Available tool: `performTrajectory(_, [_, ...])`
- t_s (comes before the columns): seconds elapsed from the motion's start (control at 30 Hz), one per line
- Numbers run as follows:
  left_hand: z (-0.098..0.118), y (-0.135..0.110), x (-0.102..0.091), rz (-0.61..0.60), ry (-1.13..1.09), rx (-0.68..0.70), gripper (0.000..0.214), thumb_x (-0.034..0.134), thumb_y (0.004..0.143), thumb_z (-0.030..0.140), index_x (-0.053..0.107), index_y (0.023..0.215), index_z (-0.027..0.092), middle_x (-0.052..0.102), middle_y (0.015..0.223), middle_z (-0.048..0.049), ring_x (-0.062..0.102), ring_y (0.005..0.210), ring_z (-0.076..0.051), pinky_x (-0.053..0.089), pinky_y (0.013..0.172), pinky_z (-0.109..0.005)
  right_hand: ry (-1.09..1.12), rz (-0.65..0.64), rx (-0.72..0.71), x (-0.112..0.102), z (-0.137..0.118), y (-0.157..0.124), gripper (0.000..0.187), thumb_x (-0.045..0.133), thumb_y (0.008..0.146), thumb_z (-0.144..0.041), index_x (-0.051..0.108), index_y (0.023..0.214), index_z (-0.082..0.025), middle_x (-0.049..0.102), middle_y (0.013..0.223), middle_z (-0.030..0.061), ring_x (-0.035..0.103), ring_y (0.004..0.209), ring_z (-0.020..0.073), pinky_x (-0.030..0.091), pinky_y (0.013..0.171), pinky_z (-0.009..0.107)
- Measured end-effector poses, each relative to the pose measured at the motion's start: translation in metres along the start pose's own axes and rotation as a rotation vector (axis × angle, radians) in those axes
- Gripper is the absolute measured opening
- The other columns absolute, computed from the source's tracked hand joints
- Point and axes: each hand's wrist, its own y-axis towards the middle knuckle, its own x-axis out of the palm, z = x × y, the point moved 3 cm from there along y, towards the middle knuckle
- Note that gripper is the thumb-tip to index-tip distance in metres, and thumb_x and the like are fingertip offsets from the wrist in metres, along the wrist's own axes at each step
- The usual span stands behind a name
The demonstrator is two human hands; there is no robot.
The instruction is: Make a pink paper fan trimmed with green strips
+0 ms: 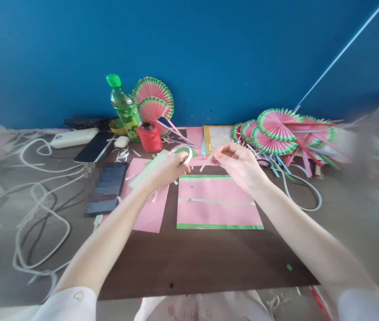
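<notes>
My left hand (169, 169) is closed around a roll of tape (190, 156), seen as a pale ring. Opposite it, the thumb and fingers of my right hand (238, 162) pinch a short whitish strip of tape (205, 164) whose free end hangs down to the left. Both hands are raised just beyond a pink sheet (218, 216) with green bands along its far and near edges. A pale narrow strip (221, 202) lies across the middle of that sheet. More pink paper (152, 214) lies under my left forearm, with a pale green sheet (146, 171) partly over it.
Folded watermelon-coloured paper fans (278, 125) are piled at the back right; others (154, 96) lean on the blue wall behind a green-capped bottle (124, 109) and a red container (150, 139). A phone (107, 187) and looping white cables (42, 205) occupy the left. Paper scraps are scattered about.
</notes>
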Motion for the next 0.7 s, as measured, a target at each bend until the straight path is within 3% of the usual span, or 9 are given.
performTrajectory(0.13, [-0.026, 0.003, -0.008, -0.121, 0.246, -0.145, 0.004, 0.053, 0.071, 0.020, 0.053, 0.075, 0.019, 0.062, 0.081, -0.0032, 0.057, 0.073, -0.017, 0.039, 0.063, -0.025, -0.070, -0.048, 0.047, 0.000, 0.008, -0.002, 0.018, 0.072, 0.070, -0.033, 0.060, 0.072, -0.019, 0.068, 0.070, 0.0004, 0.065, 0.080, 0.0161, 0.048, 0.085, 0.036])
performTrajectory(0.23, [-0.031, 0.000, -0.020, -0.058, 0.310, -0.178, 0.014, 0.058, 0.069, 0.027, 0.057, 0.080, 0.018, 0.061, 0.091, -0.0060, 0.057, 0.081, -0.020, 0.040, 0.068, -0.027, -0.091, -0.016, 0.087, 0.000, 0.015, -0.006, 0.021, 0.073, 0.067, -0.034, 0.059, 0.070, -0.019, 0.070, 0.074, 0.0011, 0.066, 0.080, 0.0164, 0.048, 0.085, 0.037])
performTrajectory(0.3, [-0.026, -0.002, -0.026, 0.003, 0.261, -0.124, 0.016, 0.055, 0.073, 0.029, 0.059, 0.083, 0.017, 0.061, 0.094, -0.0069, 0.056, 0.085, -0.020, 0.039, 0.073, -0.028, -0.118, 0.022, 0.110, 0.001, 0.019, -0.009, 0.022, 0.074, 0.065, -0.034, 0.058, 0.069, -0.019, 0.070, 0.075, 0.0014, 0.066, 0.079, 0.0166, 0.048, 0.085, 0.038])
performTrajectory(0.33, [-0.022, -0.003, -0.026, -0.029, 0.202, -0.096, 0.016, 0.053, 0.074, 0.030, 0.060, 0.083, 0.018, 0.062, 0.093, -0.0060, 0.057, 0.085, -0.019, 0.040, 0.074, -0.028, -0.130, 0.044, 0.122, 0.001, 0.021, -0.011, 0.023, 0.075, 0.064, -0.034, 0.058, 0.069, -0.019, 0.069, 0.075, 0.0015, 0.065, 0.079, 0.0168, 0.048, 0.084, 0.038])
performTrajectory(0.43, [-0.008, -0.007, -0.016, -0.311, -0.021, -0.025, 0.017, 0.053, 0.075, 0.028, 0.063, 0.085, 0.018, 0.065, 0.085, -0.0020, 0.058, 0.079, -0.016, 0.041, 0.070, -0.025, -0.131, 0.093, 0.142, 0.002, 0.025, -0.015, 0.025, 0.075, 0.062, -0.034, 0.057, 0.068, -0.019, 0.069, 0.073, 0.0012, 0.065, 0.080, 0.0173, 0.048, 0.084, 0.038])
performTrajectory(0.5, [0.000, -0.008, -0.010, -0.417, -0.140, 0.018, 0.016, 0.052, 0.075, 0.026, 0.063, 0.084, 0.018, 0.066, 0.083, -0.0010, 0.059, 0.077, -0.014, 0.042, 0.071, -0.025, -0.117, 0.100, 0.149, 0.003, 0.027, -0.018, 0.025, 0.075, 0.062, -0.034, 0.057, 0.068, -0.018, 0.068, 0.073, 0.0013, 0.065, 0.081, 0.0177, 0.047, 0.084, 0.038])
performTrajectory(0.7, [0.006, -0.010, -0.006, -0.469, -0.292, 0.055, 0.018, 0.046, 0.079, 0.024, 0.063, 0.078, 0.016, 0.068, 0.084, -0.0015, 0.062, 0.080, -0.014, 0.045, 0.077, -0.026, -0.147, 0.122, 0.149, 0.003, 0.030, -0.021, 0.022, 0.073, 0.064, -0.032, 0.057, 0.069, -0.018, 0.066, 0.072, 0.0007, 0.063, 0.078, 0.0160, 0.046, 0.080, 0.035])
